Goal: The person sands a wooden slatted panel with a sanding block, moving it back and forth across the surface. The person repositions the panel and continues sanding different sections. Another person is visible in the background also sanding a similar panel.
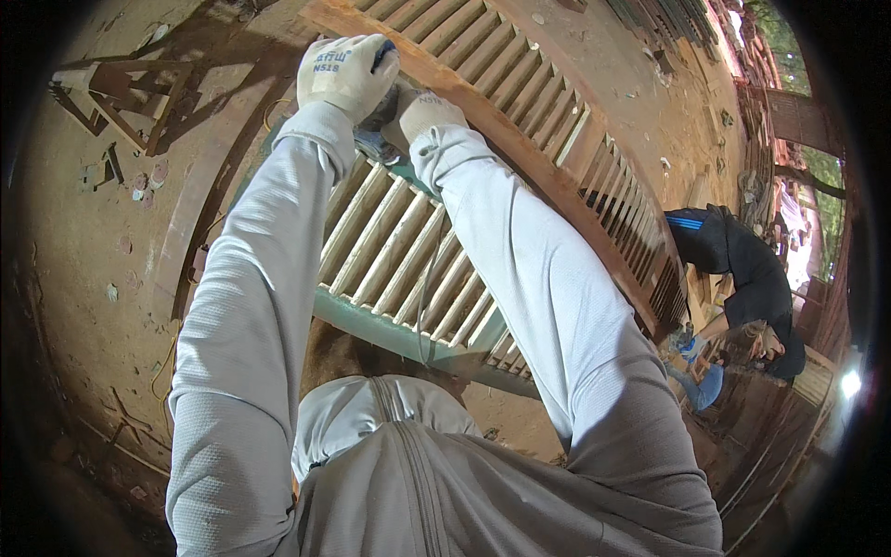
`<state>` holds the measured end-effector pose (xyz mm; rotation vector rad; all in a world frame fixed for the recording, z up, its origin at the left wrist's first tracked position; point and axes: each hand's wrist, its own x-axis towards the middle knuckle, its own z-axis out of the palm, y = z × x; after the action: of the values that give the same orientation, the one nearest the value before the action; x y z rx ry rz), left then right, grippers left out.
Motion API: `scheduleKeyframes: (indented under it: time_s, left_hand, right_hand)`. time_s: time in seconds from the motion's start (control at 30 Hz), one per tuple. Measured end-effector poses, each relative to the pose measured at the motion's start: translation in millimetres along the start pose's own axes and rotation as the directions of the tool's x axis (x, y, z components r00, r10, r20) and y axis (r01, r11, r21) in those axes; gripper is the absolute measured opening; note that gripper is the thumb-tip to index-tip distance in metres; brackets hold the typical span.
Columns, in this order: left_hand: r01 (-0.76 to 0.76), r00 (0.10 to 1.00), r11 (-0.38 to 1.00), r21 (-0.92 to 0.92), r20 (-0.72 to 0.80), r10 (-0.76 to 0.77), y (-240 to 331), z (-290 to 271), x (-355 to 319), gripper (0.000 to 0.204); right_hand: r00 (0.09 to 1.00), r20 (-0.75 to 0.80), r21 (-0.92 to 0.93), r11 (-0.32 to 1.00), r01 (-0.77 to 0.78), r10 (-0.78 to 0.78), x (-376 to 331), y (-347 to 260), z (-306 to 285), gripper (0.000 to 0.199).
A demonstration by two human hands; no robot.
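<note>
In the head view, the left hand (345,72) and the right hand (422,113), both in white knit gloves, are closing together around a small dark power tool (376,125), mostly hidden between them, and are pressing it onto the long slatted wooden shutter panel (408,251) near its far end, beside its orange-brown side rail (520,148); the panel is lying across a pale green frame (390,334) on the dirt floor. Judging from this, keeping the tool flat, both hands firm and strokes running along the grain should be helping. No packages, labels or signs are showing beyond a small printed mark on the left glove's back, and another person (742,288) is crouching by the panel's right end.
</note>
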<state>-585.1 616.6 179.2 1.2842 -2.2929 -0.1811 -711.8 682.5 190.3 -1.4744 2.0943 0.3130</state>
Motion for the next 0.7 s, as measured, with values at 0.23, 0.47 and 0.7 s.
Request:
scheduleKeyframes:
  time_s: [0.23, 0.47, 0.7]
  left_hand:
    - [-0.037, 0.975, 0.993, -0.112, 0.212, 0.06, 70.8, 6.7, -23.8, 0.031]
    - [-0.101, 0.976, 0.968, -0.231, 0.168, 0.141, 177.2, 35.8, -69.5, 0.025]
    - [-0.191, 0.957, 0.929, -0.318, 0.149, 0.248, 281.5, 61.1, -110.8, 0.022]
  right_hand:
    - [0.999, -0.016, 0.058, 0.997, -0.05, 0.051, -50.0, 58.4, 13.5, 0.044]
    - [0.985, -0.109, 0.098, 0.988, -0.122, 0.132, -98.9, 166.7, 56.4, 0.06]
    - [0.975, -0.169, 0.171, 0.979, -0.112, 0.141, -172.8, 276.4, 89.0, 0.052]
